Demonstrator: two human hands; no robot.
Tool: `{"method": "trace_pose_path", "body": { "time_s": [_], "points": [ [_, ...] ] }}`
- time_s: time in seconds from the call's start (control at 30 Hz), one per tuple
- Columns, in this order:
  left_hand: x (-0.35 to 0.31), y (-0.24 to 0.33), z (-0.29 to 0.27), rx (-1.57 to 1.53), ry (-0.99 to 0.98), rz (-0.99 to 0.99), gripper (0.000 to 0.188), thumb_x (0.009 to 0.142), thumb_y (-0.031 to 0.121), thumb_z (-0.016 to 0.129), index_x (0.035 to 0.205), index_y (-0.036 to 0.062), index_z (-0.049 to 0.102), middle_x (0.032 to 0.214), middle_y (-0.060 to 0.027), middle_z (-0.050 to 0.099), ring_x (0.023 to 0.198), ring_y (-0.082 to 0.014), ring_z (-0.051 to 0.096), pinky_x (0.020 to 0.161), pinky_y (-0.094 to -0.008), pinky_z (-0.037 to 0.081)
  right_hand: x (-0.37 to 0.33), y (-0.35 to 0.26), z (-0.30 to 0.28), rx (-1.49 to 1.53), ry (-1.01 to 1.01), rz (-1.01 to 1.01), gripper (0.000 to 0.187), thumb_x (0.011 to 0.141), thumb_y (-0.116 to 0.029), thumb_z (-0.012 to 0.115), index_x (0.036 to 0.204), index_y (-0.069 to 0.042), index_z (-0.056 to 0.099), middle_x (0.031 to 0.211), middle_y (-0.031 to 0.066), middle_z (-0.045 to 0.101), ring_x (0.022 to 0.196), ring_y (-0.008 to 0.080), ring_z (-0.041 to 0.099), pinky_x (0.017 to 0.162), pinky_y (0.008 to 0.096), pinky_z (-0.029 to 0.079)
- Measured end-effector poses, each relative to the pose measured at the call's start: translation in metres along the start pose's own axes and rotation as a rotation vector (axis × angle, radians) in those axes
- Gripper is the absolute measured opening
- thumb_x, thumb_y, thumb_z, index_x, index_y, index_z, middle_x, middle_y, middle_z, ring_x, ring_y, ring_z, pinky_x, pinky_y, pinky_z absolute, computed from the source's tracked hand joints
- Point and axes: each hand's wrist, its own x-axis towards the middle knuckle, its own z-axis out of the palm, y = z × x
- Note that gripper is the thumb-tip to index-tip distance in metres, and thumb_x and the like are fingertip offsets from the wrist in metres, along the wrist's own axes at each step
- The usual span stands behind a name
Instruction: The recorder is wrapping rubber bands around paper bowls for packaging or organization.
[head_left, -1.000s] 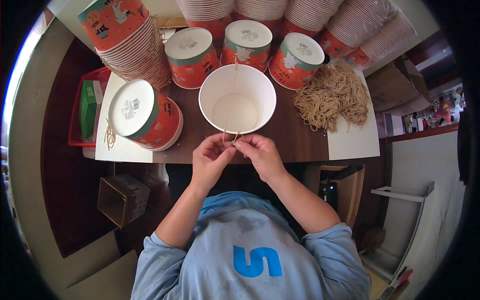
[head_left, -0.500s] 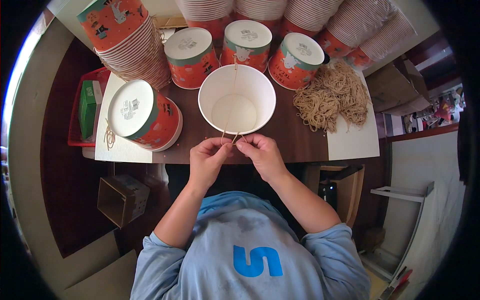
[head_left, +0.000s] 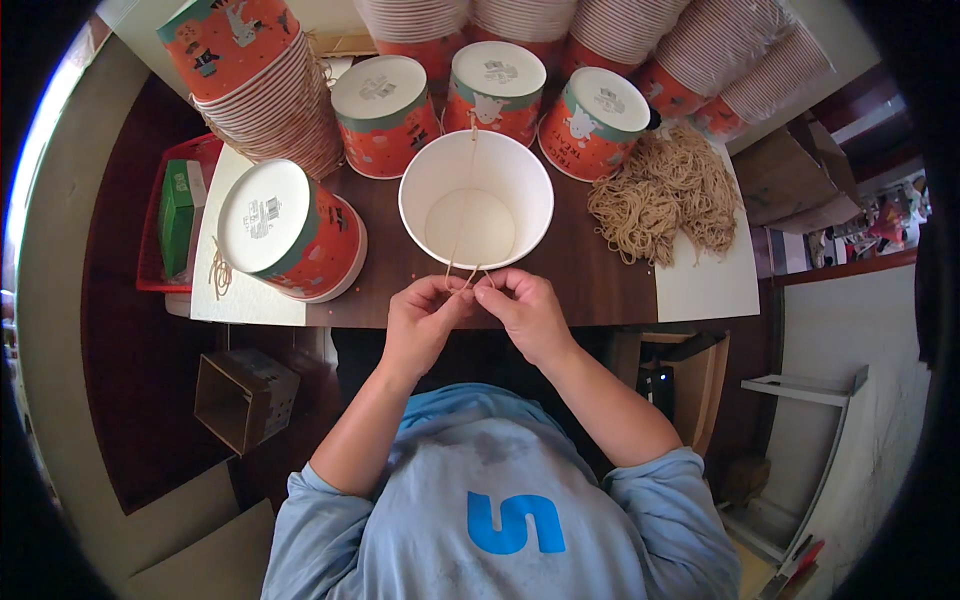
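A paper bucket point(head_left: 476, 205), white inside, stands upright with its mouth toward me at the middle of the table's front. A tan cord point(head_left: 459, 225) runs across its mouth from the far rim to the near rim. Just below that near rim, my left hand point(head_left: 424, 312) pinches the cord between thumb and fingers. My right hand point(head_left: 525, 308) is closed the same way on a looped part of the cord. The two thumbs almost meet, and the fingertips partly hide the loop. Whether it is knotted I cannot make out.
Upturned orange-and-green buckets point(head_left: 292, 230) stand at left and behind. Tall bucket stacks point(head_left: 268, 110) line the back. A tangled heap of tan cords point(head_left: 665, 195) lies at right; a few loose cords point(head_left: 220, 268) lie at the left edge, near a red crate point(head_left: 160, 245).
Both hands stay at the near rim with the cord, fingers shifting only slightly around the loop. The whole view has drifted a tiny bit.
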Motion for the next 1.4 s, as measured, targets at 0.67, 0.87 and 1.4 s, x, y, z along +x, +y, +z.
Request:
{"method": "trace_pose_path", "body": {
  "time_s": [0.67, 0.87, 1.4],
  "points": [
    [-0.005, -0.002, -0.003, 0.078, 0.077, 0.086, 0.007, 0.088, 0.007, 0.059, 0.087, 0.0002, 0.06, 0.078, -0.001, 0.061, 0.068, -0.006, 0.056, 0.063, -0.0205, 0.048, 0.0, -0.002, -0.002, -0.161, 0.067, -0.063, 0.016, 0.083, -0.014, 0.064, 0.084, 0.002, 0.064, 0.074, 0.0023, 0.064, 0.067, 0.0056, 0.054, 0.062, 0.0235, 0.045],
    [-0.009, -0.004, 0.001, 0.177, 0.124, 0.22, 0.006, 0.086, 0.005, 0.06, 0.085, -0.0004, 0.061, 0.075, 0.0011, 0.059, 0.065, -0.0037, 0.051, 0.058, -0.0197, 0.042, -0.001, -0.008, 0.005, -0.49, 0.199, -0.375, 0.014, 0.08, -0.013, 0.066, 0.081, 0.001, 0.062, 0.072, 0.0093, 0.064, 0.064, 0.0129, 0.059, 0.059, 0.027, 0.047],
    [-0.01, 0.05, 0.01, 0.738, 0.111, 0.743, 0.005, 0.076, 0.0, 0.064, 0.079, 0.0, 0.06, 0.075, -0.0101, 0.057, 0.065, -0.0213, 0.057, 0.057, -0.029, 0.046, -0.001, -0.042, 0.016, -0.932, 0.09, -1.039, 0.022, 0.065, -0.006, 0.071, 0.083, -0.011, 0.058, 0.088, 0.0015, 0.06, 0.08, 0.021, 0.058, 0.072, 0.0348, 0.04]
  ]
}}
